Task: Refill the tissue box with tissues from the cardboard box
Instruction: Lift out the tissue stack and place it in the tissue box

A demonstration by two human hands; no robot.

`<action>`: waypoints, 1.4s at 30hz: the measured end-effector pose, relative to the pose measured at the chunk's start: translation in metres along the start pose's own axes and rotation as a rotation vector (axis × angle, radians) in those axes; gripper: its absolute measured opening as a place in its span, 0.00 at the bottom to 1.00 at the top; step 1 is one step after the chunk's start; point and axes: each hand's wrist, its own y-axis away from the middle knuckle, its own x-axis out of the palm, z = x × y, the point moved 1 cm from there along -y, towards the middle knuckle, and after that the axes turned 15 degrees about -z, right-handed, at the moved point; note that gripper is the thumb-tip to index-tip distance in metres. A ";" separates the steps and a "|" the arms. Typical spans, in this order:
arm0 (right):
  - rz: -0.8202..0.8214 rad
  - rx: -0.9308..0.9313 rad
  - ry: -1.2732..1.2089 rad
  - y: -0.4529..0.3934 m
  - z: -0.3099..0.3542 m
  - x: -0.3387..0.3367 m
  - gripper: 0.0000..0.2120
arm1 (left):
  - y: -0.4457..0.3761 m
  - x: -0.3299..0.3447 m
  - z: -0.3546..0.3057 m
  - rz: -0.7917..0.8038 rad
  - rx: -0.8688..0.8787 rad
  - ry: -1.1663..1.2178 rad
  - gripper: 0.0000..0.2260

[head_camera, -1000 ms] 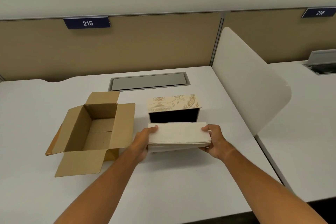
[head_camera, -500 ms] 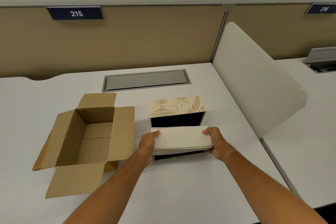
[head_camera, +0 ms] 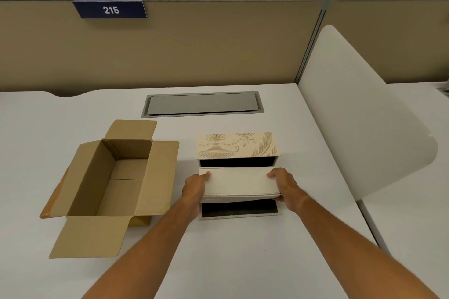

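A stack of cream tissues (head_camera: 239, 182) hangs level just above the open tissue box (head_camera: 239, 211), whose dark inside shows in front of and behind the stack. My left hand (head_camera: 194, 185) grips the stack's left end and my right hand (head_camera: 283, 183) grips its right end. The box's ornate beige lid (head_camera: 237, 145) stands raised at the back. Left of it sits the brown cardboard box (head_camera: 116, 177), flaps open, with nothing visible inside.
A grey cable hatch (head_camera: 202, 104) is set into the white desk (head_camera: 243, 262) behind the boxes. A white curved divider panel (head_camera: 359, 114) rises at the right edge. A tan partition with a "215" sign (head_camera: 110, 9) closes the back.
Both hands have carried the tissue stack forward from in front of the tissue box to over its open cavity. The camera has shifted closer and to the left.
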 end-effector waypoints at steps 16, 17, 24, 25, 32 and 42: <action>-0.039 -0.257 0.282 -0.002 -0.001 0.000 0.19 | 0.018 0.006 0.006 -0.132 0.226 -0.273 0.27; -0.051 -0.306 0.293 -0.001 -0.003 -0.001 0.20 | 0.019 0.004 0.006 -0.150 0.286 -0.315 0.28; -0.387 -1.083 0.486 0.013 -0.021 -0.020 0.25 | 0.041 -0.013 0.014 -0.320 0.903 -0.762 0.34; -0.365 -1.200 0.512 0.015 -0.020 -0.021 0.26 | 0.043 -0.014 0.015 -0.300 1.014 -0.799 0.35; -0.009 -1.495 1.011 0.018 0.000 -0.007 0.49 | 0.044 -0.008 -0.001 0.026 1.415 -1.161 0.45; 0.175 -1.402 1.476 -0.006 0.019 0.021 0.62 | 0.020 0.014 -0.022 0.078 1.321 -1.558 0.56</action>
